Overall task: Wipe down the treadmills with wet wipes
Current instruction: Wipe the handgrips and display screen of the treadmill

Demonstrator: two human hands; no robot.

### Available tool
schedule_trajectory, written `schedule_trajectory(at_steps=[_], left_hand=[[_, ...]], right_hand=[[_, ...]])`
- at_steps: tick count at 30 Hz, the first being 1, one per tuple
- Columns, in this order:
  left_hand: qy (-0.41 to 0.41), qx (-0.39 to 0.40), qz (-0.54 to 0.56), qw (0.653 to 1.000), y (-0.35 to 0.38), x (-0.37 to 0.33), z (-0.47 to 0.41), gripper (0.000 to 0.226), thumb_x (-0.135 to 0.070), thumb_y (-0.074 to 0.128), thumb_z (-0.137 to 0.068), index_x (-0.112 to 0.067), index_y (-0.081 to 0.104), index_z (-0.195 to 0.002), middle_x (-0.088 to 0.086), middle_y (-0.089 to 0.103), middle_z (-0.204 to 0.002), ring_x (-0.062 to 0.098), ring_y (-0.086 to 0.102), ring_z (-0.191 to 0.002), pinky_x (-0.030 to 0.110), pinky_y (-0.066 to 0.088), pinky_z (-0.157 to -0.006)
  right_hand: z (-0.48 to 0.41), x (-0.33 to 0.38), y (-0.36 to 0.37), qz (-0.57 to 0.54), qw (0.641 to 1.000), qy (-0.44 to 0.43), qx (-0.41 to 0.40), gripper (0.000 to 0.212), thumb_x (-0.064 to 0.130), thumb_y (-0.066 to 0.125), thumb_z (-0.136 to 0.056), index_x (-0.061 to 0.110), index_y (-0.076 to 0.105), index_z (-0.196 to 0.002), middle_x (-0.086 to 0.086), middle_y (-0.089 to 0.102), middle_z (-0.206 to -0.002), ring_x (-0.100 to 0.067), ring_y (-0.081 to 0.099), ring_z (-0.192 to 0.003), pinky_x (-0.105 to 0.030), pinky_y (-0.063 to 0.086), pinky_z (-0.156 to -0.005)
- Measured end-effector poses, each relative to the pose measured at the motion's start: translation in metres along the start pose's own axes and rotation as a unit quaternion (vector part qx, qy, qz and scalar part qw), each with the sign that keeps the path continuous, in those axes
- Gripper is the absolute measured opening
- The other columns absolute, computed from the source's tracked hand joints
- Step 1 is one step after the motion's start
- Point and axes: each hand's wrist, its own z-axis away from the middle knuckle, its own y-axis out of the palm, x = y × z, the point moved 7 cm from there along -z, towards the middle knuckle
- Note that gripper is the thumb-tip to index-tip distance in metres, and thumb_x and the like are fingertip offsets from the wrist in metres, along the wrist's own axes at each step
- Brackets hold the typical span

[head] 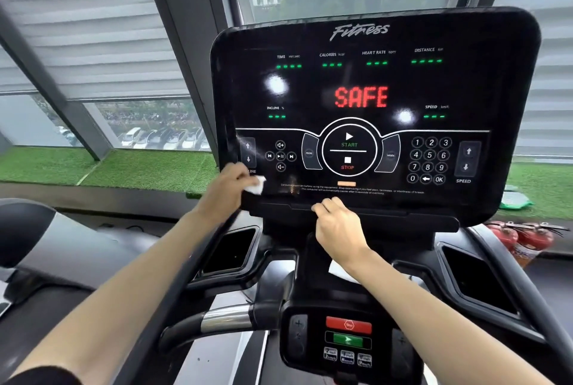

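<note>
Left hand (228, 190): my fingers pinch a white wipe (256, 186) against the lower left corner of the console (372, 87), covering part of "INCLINE".
Right hand (338, 229): fingers bent, tips on the ledge (403, 214) below the screen; I cannot tell whether they grip it.
Hidden: white scrap (339, 273) under my right wrist, not identifiable.
Writing: "Fitness", "SAFE", "START", "STOP", "SPEED"; fine print blurred.

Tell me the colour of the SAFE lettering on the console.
The SAFE lettering is red, on the black console; head view.
</note>
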Motion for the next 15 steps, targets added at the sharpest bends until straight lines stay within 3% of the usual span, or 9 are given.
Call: schedule_trajectory(at_steps=[2,5,7,11,13,15], left_hand=[[0.041,0.045,0.021,0.998,0.016,-0.026,0.002,0.028,0.011,0.056,-0.084,-0.007,0.068,-0.102,0.003,0.052,-0.097,0.018,0.050,-0.088,0.043,0.053,-0.071],[0.083,0.038,0.045,0.995,0.021,-0.058,-0.014,0.031,0.015,0.057,-0.081,-0.007,0.068,-0.102,0.004,0.052,-0.098,0.012,0.047,-0.085,0.036,0.053,-0.061],[0.090,0.021,0.036,0.995,0.012,-0.063,-0.029,0.031,0.016,0.059,-0.080,-0.005,0.068,-0.102,0.007,0.054,-0.099,0.016,0.053,-0.084,0.030,0.052,-0.060],[0.001,-0.085,0.015,0.996,-0.012,-0.022,-0.028,0.033,0.021,0.061,-0.075,0.001,0.068,-0.100,0.009,0.055,-0.094,0.020,0.052,-0.085,0.034,0.053,-0.055],[0.009,-0.094,0.013,0.995,-0.004,-0.011,-0.012,0.040,0.025,0.060,-0.071,-0.001,0.067,-0.102,0.002,0.049,-0.095,0.016,0.045,-0.086,0.038,0.053,-0.051],[0.070,-0.059,0.016,0.996,0.019,-0.028,-0.005,0.047,0.026,0.064,-0.066,-0.004,0.066,-0.102,-0.003,0.045,-0.096,0.014,0.043,-0.085,0.036,0.052,-0.048]], right_hand=[[-0.001,0.000,0.000,0.003,1.000,0.001,0.001,0.032,0.002,0.032,-0.064,0.008,0.063,-0.063,-0.001,0.053,-0.058,-0.018,0.053,-0.057,-0.023,0.036,-0.036],[-0.001,0.001,0.002,0.006,1.000,-0.007,0.001,0.030,0.001,0.034,-0.065,0.008,0.063,-0.063,-0.001,0.052,-0.058,-0.018,0.052,-0.056,-0.024,0.036,-0.036],[0.000,0.000,0.002,0.003,1.000,-0.013,0.001,0.029,-0.001,0.036,-0.065,0.008,0.064,-0.064,-0.001,0.052,-0.059,-0.018,0.053,-0.057,-0.024,0.038,-0.035],[0.001,-0.002,-0.002,-0.006,0.999,-0.051,0.018,0.024,-0.005,0.050,-0.058,0.008,0.067,-0.068,0.000,0.056,-0.063,-0.016,0.054,-0.059,-0.020,0.040,-0.039],[0.004,-0.012,-0.006,0.004,0.998,-0.059,0.019,0.028,-0.005,0.045,-0.063,0.008,0.069,-0.071,0.000,0.059,-0.067,-0.016,0.055,-0.062,-0.021,0.046,-0.045],[0.007,-0.034,-0.016,0.007,1.000,-0.030,-0.001,0.036,-0.002,0.036,-0.070,0.005,0.070,-0.077,-0.003,0.062,-0.075,-0.018,0.058,-0.068,-0.025,0.053,-0.054]])
